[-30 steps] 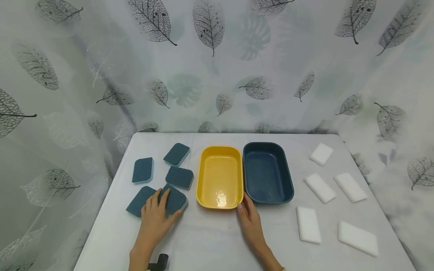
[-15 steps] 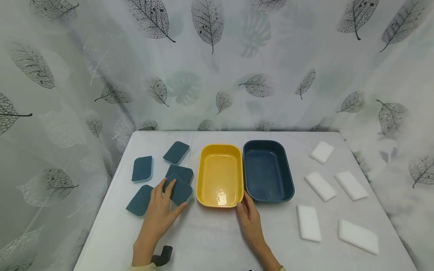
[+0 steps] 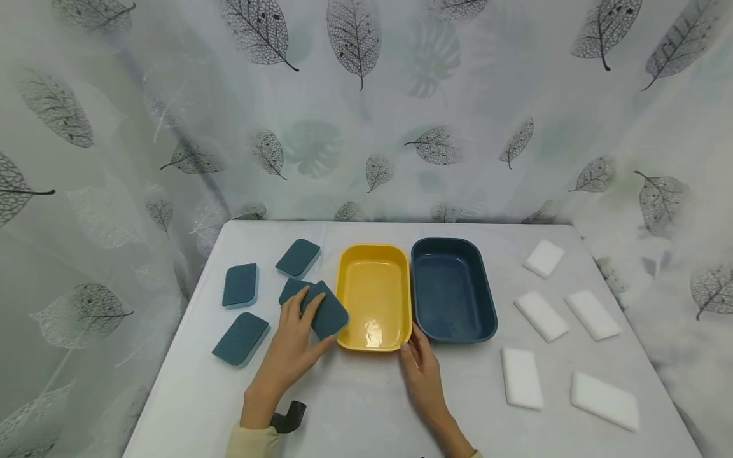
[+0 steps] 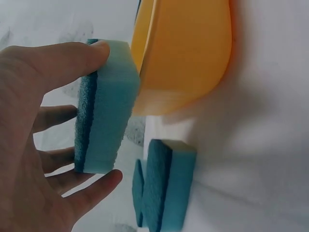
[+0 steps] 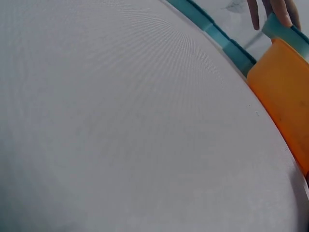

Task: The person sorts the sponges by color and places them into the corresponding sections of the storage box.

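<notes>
My left hand point(image 3: 294, 346) grips a blue sponge point(image 3: 329, 312) with a darker scouring face, thumb on one edge and fingers on the other. In the left wrist view that sponge point(image 4: 108, 106) is raised beside the wall of the yellow tray point(image 4: 188, 53). From the head view it overlaps the left rim of the yellow tray point(image 3: 374, 296). My right hand point(image 3: 422, 369) holds the tray's near right corner between thumb and fingers. A second sponge point(image 3: 289, 289) lies partly hidden behind my left fingers.
More blue sponges lie on the left, including one sponge point(image 3: 241, 339) near my left forearm. A dark blue tray point(image 3: 453, 292) stands right against the yellow one. Several white sponges point(image 3: 521, 378) are spread over the right side of the white-covered table point(image 3: 366, 407).
My left hand has lifted one blue sponge off the group and carried it rightward to the yellow tray's left rim. The right hand has stayed at the tray corner.
</notes>
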Tool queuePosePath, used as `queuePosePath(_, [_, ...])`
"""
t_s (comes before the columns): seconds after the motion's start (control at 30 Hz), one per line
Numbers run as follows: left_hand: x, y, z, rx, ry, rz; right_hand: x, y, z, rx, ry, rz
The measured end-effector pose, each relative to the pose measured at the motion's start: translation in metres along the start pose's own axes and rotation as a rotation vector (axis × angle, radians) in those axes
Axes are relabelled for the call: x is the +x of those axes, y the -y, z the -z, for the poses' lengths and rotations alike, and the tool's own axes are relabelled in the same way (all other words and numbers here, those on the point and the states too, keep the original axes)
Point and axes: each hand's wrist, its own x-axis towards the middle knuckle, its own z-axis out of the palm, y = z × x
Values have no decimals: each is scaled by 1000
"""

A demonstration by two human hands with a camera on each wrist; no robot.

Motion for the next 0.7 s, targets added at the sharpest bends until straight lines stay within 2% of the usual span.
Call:
queuePosePath(0.33, [26, -12, -10, -21, 52, -153, -1, -1, 2, -11, -3, 14])
queuePosePath(0.53, [39, -13, -19, 18, 124, -238, 0, -2, 2, -21, 3, 8])
queuePosePath(0.7, [48, -19, -27, 17, 164, -278, 1, -4, 4, -34, 3, 22])
